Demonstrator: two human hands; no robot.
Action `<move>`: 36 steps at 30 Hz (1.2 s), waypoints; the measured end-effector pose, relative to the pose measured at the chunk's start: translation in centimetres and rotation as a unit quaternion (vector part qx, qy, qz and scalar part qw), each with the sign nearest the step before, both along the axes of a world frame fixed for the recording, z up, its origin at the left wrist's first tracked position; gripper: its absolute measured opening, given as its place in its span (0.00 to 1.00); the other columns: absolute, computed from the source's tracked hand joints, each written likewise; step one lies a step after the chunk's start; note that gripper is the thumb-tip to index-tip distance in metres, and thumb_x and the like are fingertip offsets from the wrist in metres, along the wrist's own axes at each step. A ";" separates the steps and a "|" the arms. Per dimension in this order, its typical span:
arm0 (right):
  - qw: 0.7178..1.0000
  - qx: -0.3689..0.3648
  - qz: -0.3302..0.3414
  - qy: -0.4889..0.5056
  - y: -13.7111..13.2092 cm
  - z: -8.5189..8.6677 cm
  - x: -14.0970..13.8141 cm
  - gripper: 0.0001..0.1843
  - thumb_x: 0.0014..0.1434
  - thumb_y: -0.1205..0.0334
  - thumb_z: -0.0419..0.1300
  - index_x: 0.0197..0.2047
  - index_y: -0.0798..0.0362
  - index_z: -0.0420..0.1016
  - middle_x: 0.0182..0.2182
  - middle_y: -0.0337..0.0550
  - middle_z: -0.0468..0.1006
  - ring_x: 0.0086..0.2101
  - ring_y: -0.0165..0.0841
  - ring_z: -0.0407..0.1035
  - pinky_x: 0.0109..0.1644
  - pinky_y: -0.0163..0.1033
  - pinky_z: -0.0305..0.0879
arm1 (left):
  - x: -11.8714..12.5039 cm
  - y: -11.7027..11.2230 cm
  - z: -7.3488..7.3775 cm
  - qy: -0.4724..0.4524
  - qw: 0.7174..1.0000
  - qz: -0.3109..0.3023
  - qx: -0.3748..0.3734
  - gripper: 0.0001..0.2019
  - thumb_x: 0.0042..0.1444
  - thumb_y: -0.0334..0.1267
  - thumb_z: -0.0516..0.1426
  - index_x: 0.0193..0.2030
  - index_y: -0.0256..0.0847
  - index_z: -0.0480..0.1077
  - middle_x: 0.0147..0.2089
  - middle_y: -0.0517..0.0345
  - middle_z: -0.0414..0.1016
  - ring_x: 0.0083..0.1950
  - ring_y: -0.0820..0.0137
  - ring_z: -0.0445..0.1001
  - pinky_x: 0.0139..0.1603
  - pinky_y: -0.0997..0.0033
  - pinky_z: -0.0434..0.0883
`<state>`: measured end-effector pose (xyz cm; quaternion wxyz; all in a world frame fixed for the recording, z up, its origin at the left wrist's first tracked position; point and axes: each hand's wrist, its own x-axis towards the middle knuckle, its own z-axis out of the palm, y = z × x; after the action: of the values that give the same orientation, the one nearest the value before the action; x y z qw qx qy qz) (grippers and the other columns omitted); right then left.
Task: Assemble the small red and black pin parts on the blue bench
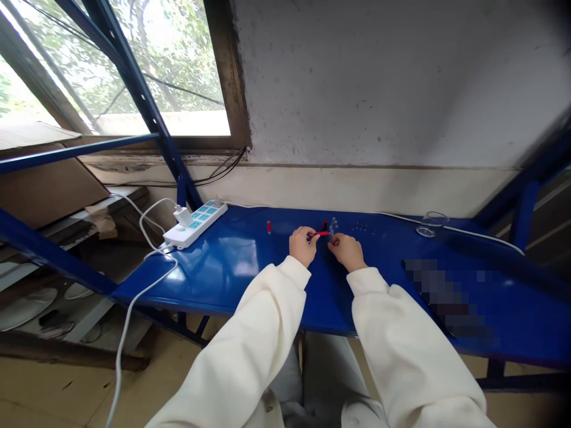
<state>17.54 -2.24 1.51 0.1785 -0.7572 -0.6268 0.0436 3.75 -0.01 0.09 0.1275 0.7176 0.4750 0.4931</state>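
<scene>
My left hand (303, 244) rests on the blue table (232, 267) with its fingers curled round a thin red stick-like piece (320, 233) that points right. My right hand (347, 250) lies just to its right, fingers closed in a pinch near a cluster of small clear and dark pieces (332, 225); what it pinches is too small to make out. Both arms wear white sleeves. A single small red piece (269, 227) stands alone to the left of my hands.
A white power strip (195, 224) with a plugged charger and white cable lies at the table's back left. A row of tiny dark parts (361, 227) and a clear glass dish (432, 223) sit further right. A white cable runs along the wall. A window is at upper left.
</scene>
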 end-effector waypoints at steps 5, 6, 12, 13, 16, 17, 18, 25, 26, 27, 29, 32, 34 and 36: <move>0.999 0.026 0.029 -0.008 -0.4 0.0 -0.4 0.07 0.51 0.60 0.53 0.30 0.52 0.70 0.27 0.42 0.75 0.31 0.33 0.68 0.31 0.34 0.53 | -0.2 0.0 0.0 -0.012 1.000 -0.008 0.001 0.03 0.51 0.35 0.54 0.31 0.39 0.67 0.33 0.58 0.70 0.33 0.73 0.67 0.38 0.70 0.66; 0.999 0.029 0.033 -0.009 -0.3 0.0 -0.4 0.06 0.51 0.60 0.53 0.29 0.52 0.69 0.27 0.42 0.75 0.30 0.32 0.68 0.30 0.33 0.52 | -0.2 -0.1 0.1 -0.008 1.000 -0.006 0.001 0.03 0.51 0.36 0.54 0.32 0.39 0.67 0.33 0.58 0.70 0.33 0.73 0.68 0.39 0.69 0.67; 0.997 0.065 0.051 -0.009 -0.1 -0.5 -0.2 0.06 0.50 0.60 0.54 0.29 0.53 0.68 0.24 0.41 0.73 0.27 0.30 0.67 0.27 0.32 0.49 | -0.2 -1.2 1.0 0.047 0.996 -0.050 0.062 0.12 0.56 0.38 0.49 0.46 0.42 0.67 0.45 0.52 0.69 0.45 0.70 0.67 0.48 0.67 0.65; 0.996 0.076 0.051 -0.004 -0.1 -0.5 -0.2 0.06 0.50 0.60 0.54 0.29 0.53 0.68 0.24 0.41 0.73 0.26 0.30 0.67 0.27 0.32 0.49 | -0.2 -1.4 1.1 0.064 0.993 -0.067 0.072 0.14 0.57 0.38 0.48 0.48 0.42 0.66 0.47 0.52 0.67 0.47 0.69 0.66 0.50 0.67 0.65; 0.993 0.108 0.043 0.017 -0.1 -0.6 -0.2 0.08 0.51 0.57 0.53 0.29 0.53 0.68 0.24 0.40 0.73 0.26 0.30 0.66 0.26 0.32 0.48 | -0.1 -1.7 1.1 0.099 0.987 -0.096 0.077 0.15 0.57 0.38 0.47 0.50 0.44 0.66 0.48 0.52 0.66 0.49 0.68 0.65 0.51 0.66 0.64; 0.992 0.118 0.043 0.024 -0.1 -0.6 -0.2 0.09 0.52 0.56 0.52 0.30 0.53 0.68 0.23 0.40 0.72 0.26 0.30 0.66 0.26 0.32 0.48 | -0.1 -1.7 1.1 0.097 0.987 -0.099 0.076 0.15 0.57 0.37 0.47 0.49 0.44 0.66 0.48 0.52 0.66 0.49 0.69 0.65 0.51 0.66 0.65; 0.990 0.126 0.047 0.030 -0.2 -0.5 -0.2 0.10 0.52 0.56 0.52 0.30 0.53 0.68 0.23 0.40 0.72 0.25 0.30 0.66 0.27 0.32 0.49 | 0.0 -1.6 1.1 0.089 0.988 -0.101 0.077 0.14 0.57 0.37 0.47 0.48 0.43 0.66 0.47 0.52 0.66 0.49 0.69 0.66 0.50 0.67 0.65; 0.980 0.143 0.134 0.019 -0.3 -0.4 -0.5 0.08 0.52 0.60 0.51 0.27 0.53 0.67 0.22 0.39 0.71 0.24 0.28 0.64 0.28 0.31 0.50 | 0.0 -1.2 0.9 0.036 0.993 -0.093 0.058 0.06 0.55 0.36 0.50 0.36 0.39 0.67 0.41 0.53 0.68 0.43 0.70 0.67 0.45 0.68 0.67; 0.980 0.141 0.139 0.013 -0.3 -0.4 -0.5 0.08 0.52 0.60 0.51 0.26 0.53 0.67 0.22 0.39 0.71 0.24 0.28 0.64 0.28 0.31 0.50 | 0.0 -1.1 0.9 0.039 0.994 -0.087 0.055 0.06 0.55 0.36 0.50 0.36 0.39 0.67 0.40 0.53 0.68 0.42 0.71 0.67 0.44 0.69 0.67; 0.980 0.139 0.142 0.007 -0.3 -0.4 -0.6 0.09 0.53 0.60 0.51 0.25 0.53 0.67 0.21 0.39 0.71 0.24 0.28 0.64 0.28 0.31 0.50 | 0.0 -1.1 0.9 0.044 0.994 -0.081 0.051 0.05 0.54 0.35 0.51 0.35 0.39 0.67 0.40 0.54 0.69 0.41 0.71 0.67 0.43 0.69 0.67; 0.981 0.130 0.146 -0.006 -0.3 -0.4 -0.6 0.09 0.53 0.60 0.51 0.24 0.53 0.67 0.21 0.40 0.71 0.24 0.29 0.65 0.28 0.32 0.50 | -0.1 -1.1 1.0 0.063 0.995 -0.065 0.036 0.05 0.53 0.35 0.52 0.35 0.39 0.67 0.39 0.54 0.69 0.40 0.70 0.67 0.43 0.68 0.66; 0.983 0.113 0.147 -0.015 -0.3 -0.6 -0.7 0.09 0.52 0.59 0.52 0.24 0.53 0.67 0.22 0.40 0.71 0.24 0.29 0.65 0.28 0.32 0.50 | -0.4 -1.3 1.6 0.110 0.993 -0.043 -0.001 0.05 0.53 0.35 0.52 0.33 0.40 0.68 0.38 0.55 0.70 0.40 0.69 0.67 0.42 0.67 0.64; 0.982 0.108 0.153 -0.005 -0.4 -0.7 -0.8 0.09 0.52 0.58 0.52 0.25 0.53 0.68 0.21 0.40 0.71 0.24 0.29 0.65 0.28 0.32 0.51 | -0.8 -1.3 2.4 0.148 0.988 -0.048 -0.020 0.04 0.52 0.35 0.53 0.33 0.41 0.69 0.38 0.56 0.71 0.40 0.69 0.67 0.41 0.66 0.63; 0.980 0.111 0.166 0.021 -0.5 -0.7 -1.0 0.10 0.52 0.56 0.52 0.28 0.53 0.70 0.21 0.40 0.71 0.24 0.29 0.64 0.28 0.31 0.52 | -1.6 -1.1 3.8 0.190 0.979 -0.067 -0.025 0.04 0.51 0.35 0.54 0.32 0.41 0.70 0.38 0.57 0.72 0.42 0.68 0.67 0.43 0.65 0.61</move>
<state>16.51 -2.72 0.79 0.2649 -0.6173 -0.7405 0.0188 2.19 -1.16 3.86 0.0857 0.8251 0.4533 0.3261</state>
